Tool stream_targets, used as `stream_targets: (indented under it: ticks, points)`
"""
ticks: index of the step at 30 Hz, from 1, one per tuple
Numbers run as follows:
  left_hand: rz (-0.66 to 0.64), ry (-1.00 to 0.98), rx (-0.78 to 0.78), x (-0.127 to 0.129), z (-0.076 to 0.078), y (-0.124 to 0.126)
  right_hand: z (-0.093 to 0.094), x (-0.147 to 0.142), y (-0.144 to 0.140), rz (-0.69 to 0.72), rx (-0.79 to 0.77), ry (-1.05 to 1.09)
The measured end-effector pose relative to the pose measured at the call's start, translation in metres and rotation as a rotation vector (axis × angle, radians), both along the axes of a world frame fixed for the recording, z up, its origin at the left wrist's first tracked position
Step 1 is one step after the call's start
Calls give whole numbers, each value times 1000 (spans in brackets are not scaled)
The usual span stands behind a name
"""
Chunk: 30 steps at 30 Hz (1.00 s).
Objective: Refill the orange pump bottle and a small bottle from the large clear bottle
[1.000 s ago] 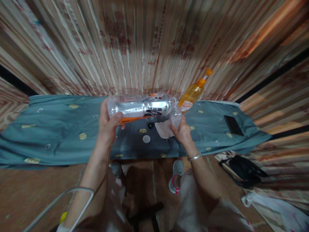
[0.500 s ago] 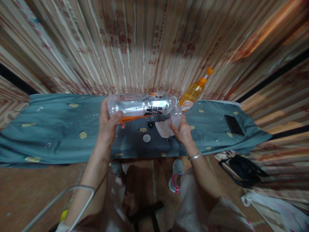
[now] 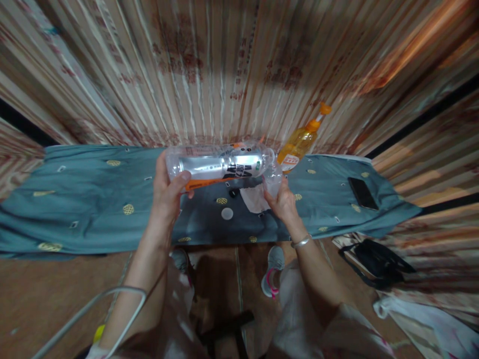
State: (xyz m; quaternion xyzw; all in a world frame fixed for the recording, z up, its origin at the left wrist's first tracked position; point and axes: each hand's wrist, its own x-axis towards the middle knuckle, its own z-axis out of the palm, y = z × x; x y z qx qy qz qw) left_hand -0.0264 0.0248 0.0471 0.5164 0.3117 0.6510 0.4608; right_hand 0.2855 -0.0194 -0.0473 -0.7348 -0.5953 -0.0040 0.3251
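Floor nearest the camera: brown, with the person's grey-and-pink shoe [image 3: 274, 271] on it and a curved metal tube [image 3: 90, 309] at lower left. Black bag [image 3: 376, 263] lies on the floor to the right, below the table edge.

Left hand [image 3: 166, 192] wraps the base end of a large clear bottle [image 3: 219, 164], thumb on top, fingers clamped around it. Bottle is held sideways, roughly level, above the table, neck pointing right. Silver-and-black label, orange strip along its underside.

Right hand [image 3: 282, 202], silver bangle [image 3: 301, 243] on the wrist, fingers closed on a small clear cup [image 3: 272, 180] held right at the bottle's mouth. Cup touches or nearly touches the neck; can't tell which. Liquid level in the cup not readable.

Under both hands: table under a teal cloth [image 3: 93, 204] with yellow dots, a white cap [image 3: 226, 214] and a white paper piece [image 3: 253, 198] on it.

Further back: orange-capped yellow bottle [image 3: 299, 144] leaning just beyond the cup. Black phone [image 3: 361, 193] flat on the cloth, well apart to the right. Striped curtain [image 3: 224, 70] behind everything.
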Motion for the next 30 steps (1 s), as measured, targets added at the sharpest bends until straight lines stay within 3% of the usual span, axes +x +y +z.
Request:
stream_targets:
  ticks: [30]
  points:
    - [-29, 49, 27, -6, -6, 3, -1, 2, 0, 31, 27, -16]
